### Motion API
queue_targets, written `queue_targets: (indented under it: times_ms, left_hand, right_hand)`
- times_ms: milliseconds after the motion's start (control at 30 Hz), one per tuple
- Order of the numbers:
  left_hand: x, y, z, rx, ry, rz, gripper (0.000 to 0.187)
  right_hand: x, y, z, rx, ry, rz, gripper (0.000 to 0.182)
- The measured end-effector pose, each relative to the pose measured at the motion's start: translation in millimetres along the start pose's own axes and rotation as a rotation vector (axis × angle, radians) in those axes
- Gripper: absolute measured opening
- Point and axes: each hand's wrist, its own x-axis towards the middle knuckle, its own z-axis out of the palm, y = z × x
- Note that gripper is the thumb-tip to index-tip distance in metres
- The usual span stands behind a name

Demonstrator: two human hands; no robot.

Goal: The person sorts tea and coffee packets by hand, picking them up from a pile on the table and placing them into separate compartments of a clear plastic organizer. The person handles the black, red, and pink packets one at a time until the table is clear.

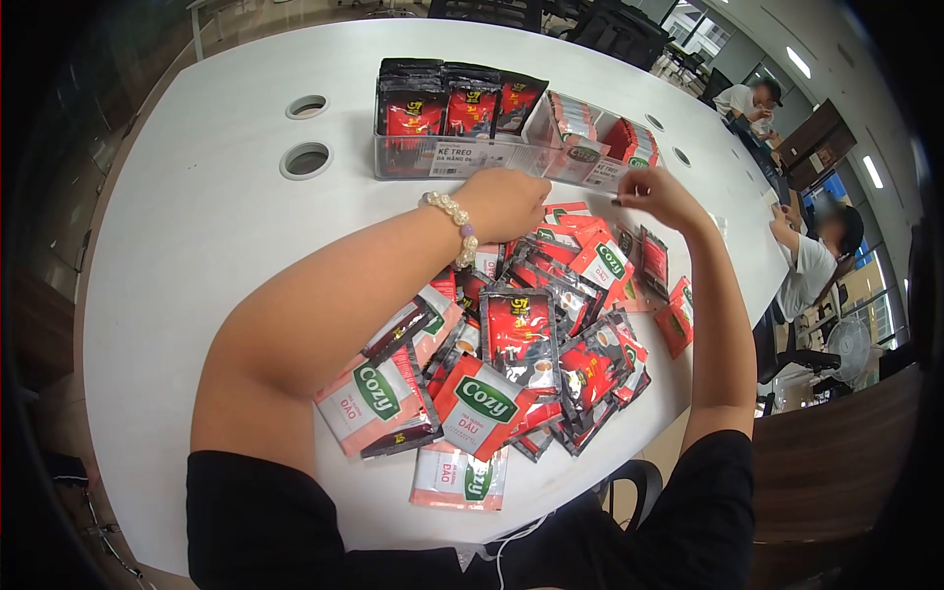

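My left hand, with a beaded bracelet at its wrist, is over the far side of a heap of sachets, just before the clear organizer. Its fingers curl under, hiding whatever they may hold. Above the heap's far right edge, my right hand has bent, loosely parted fingers and nothing visible in them. The heap mixes black-and-red G7 coffee sachets with pink-and-red Cozy tea sachets. Standing G7 sachets fill the organizer's left part; Cozy sachets stand in the right part.
The white table has round cable holes at the left. A white cable hangs by my lap. Two other people sit off to the right, near a fan. Dark chairs stand beyond the far edge.
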Motion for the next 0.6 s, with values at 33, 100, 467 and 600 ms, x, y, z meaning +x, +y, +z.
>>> queue_targets:
  times_ms: [33, 100, 467, 600]
  left_hand:
    - [0, 0, 0, -0.001, 0.004, 0.002, 0.015]
    - [0, 0, 0, -0.007, 0.009, 0.005, 0.015]
    - [-1, 3, -3, 0.003, -0.036, -0.016, 0.018]
    - [0, 1, -1, 0.008, -0.012, -0.011, 0.017]
  right_hand:
    - [1, -4, -4, 0.012, 0.058, -0.011, 0.009]
    - [-2, -20, -16, 0.028, 0.046, 0.018, 0.019]
    - [-9, -9, 5, -0.140, -0.411, 0.196, 0.020]
    - [-7, -2, -2, -0.096, -0.090, -0.013, 0.013]
